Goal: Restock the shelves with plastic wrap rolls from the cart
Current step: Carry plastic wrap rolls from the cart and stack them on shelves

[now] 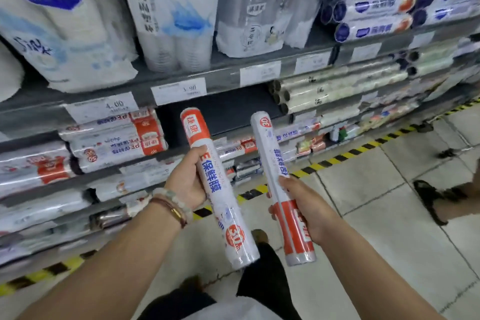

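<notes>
White-and-orange plastic wrap rolls held upright before the shelves (181, 78): left roll (218, 184) in left grip (188, 180), right roll (281, 184) in right grip (302, 212).

Both forearms reach forward and up from the bottom edge. The left hand (187, 181) (bracelets on its wrist) curls around a roll (217, 186); the right hand (302, 209) grips a second roll (279, 184), its fingers seemingly wrapped behind, mostly hidden.
</notes>
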